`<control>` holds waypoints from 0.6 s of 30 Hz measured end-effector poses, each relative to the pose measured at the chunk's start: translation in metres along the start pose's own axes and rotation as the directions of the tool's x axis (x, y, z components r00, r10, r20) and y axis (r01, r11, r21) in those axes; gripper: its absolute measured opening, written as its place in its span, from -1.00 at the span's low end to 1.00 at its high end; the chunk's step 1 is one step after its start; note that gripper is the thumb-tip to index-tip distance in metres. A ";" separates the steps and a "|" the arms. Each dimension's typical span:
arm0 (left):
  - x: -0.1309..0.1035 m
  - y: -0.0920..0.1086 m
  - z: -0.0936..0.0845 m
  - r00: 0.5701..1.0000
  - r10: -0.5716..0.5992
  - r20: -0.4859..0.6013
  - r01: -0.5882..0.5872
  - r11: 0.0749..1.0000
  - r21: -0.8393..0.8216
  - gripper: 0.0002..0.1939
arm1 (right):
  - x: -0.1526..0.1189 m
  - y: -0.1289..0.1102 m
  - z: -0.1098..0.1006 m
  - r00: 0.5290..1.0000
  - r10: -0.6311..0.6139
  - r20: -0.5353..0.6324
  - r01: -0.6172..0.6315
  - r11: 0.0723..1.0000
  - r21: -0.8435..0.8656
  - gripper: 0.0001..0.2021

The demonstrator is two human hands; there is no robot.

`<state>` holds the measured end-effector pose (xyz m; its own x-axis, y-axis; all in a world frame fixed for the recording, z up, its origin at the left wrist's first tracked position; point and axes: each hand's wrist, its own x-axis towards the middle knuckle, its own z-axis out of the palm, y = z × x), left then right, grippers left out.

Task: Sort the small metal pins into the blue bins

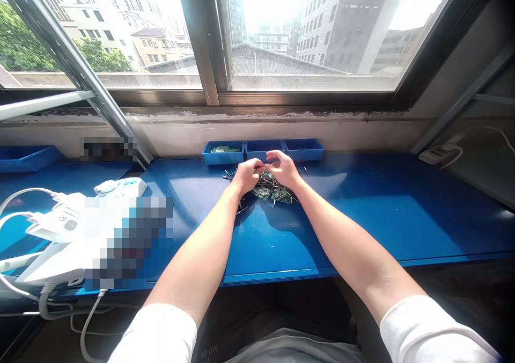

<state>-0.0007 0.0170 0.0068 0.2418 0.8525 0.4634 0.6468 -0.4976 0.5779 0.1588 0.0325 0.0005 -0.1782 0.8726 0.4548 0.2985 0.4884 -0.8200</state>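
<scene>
My left hand (248,176) and my right hand (283,170) meet above a heaped pile (267,183) on the blue tabletop. Dark, thin, screw-like pieces and green, shiny flat pieces make up this pile. The left hand's thumb and fingers are pinched together. Opposite it, the right hand pinches with thumb and forefinger, its other fingers curved. Whatever lies between the fingertips is too small to make out. Loose thin pieces (228,175) are scattered around the pile. Just behind the hands, a blue bin (223,158) contains green pieces.
Two more blue bins, a middle bin (257,147) and a right bin (306,154), adjoin the first along the wall. White power strips (60,221) with cables crowd the left of the blue table (362,207). A metal frame post (116,127) rises at back left.
</scene>
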 end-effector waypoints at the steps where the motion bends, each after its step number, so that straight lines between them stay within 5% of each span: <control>1: 0.000 0.000 0.000 1.000 -0.004 -0.011 0.004 1.000 0.008 -0.78 | 0.000 -0.001 0.000 1.000 -0.009 -0.003 0.009 1.000 -0.011 -0.66; 5: 0.000 0.001 -0.001 0.999 -0.003 -0.041 0.003 1.000 0.012 -0.79 | -0.001 -0.005 -0.003 1.000 -0.019 0.003 0.019 1.000 -0.020 -0.82; 18: -0.001 0.004 -0.002 0.999 -0.023 -0.023 0.024 0.999 0.021 -0.79 | -0.001 -0.009 -0.006 0.999 0.037 -0.014 -0.037 0.999 0.020 -0.84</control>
<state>0.0006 0.0139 0.0099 0.2097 0.8599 0.4654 0.6676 -0.4737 0.5743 0.1617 0.0276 0.0094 -0.1539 0.8903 0.4286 0.2863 0.4553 -0.8430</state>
